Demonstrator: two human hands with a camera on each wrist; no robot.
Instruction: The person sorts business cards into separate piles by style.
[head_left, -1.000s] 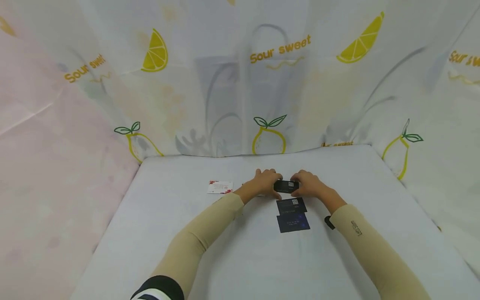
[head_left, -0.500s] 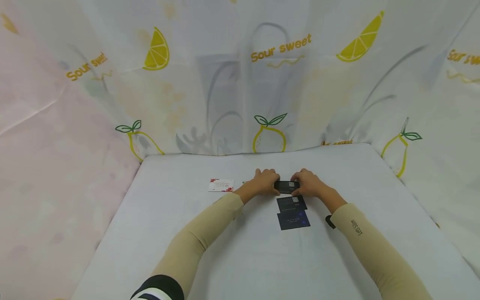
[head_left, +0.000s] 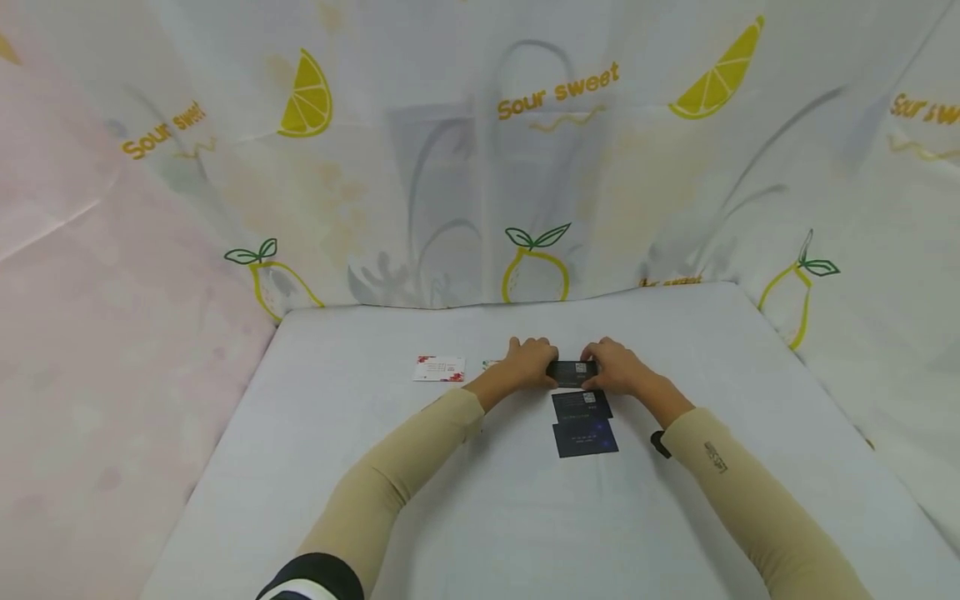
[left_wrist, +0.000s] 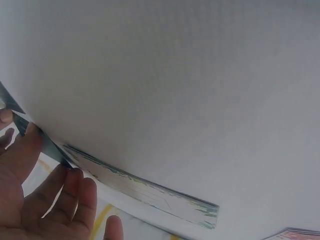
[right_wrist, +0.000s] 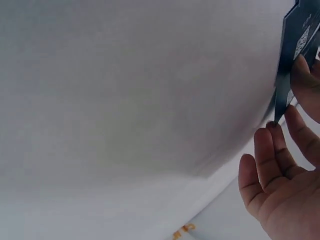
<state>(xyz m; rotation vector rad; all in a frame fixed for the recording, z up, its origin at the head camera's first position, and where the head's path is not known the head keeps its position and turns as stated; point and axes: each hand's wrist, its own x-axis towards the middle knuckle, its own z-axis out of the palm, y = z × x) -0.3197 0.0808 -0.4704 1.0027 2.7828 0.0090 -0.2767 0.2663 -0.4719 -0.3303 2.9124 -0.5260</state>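
Observation:
In the head view, a black card [head_left: 572, 374] with a small QR code lies between both hands near the far side of the white table. My left hand [head_left: 531, 364] pinches its left end by the edges. At the other end, my right hand [head_left: 617, 367] pinches the card between thumb and fingers, also seen as the right hand [right_wrist: 285, 170] in the right wrist view. Just below lies a second black card [head_left: 579, 407] with a QR code, overlapping a dark blue card [head_left: 586, 439].
Left of the hands lies a white card [head_left: 439, 369] with red flowers. A white card [left_wrist: 145, 190] with a green pattern sits beside the left hand, mostly hidden behind that wrist in the head view. A patterned curtain [head_left: 450, 167] hangs along the table's far edge.
The left thumb has drawn in slightly toward the held black card's edge. Both hands otherwise stay in place, and the head view has shifted a little.

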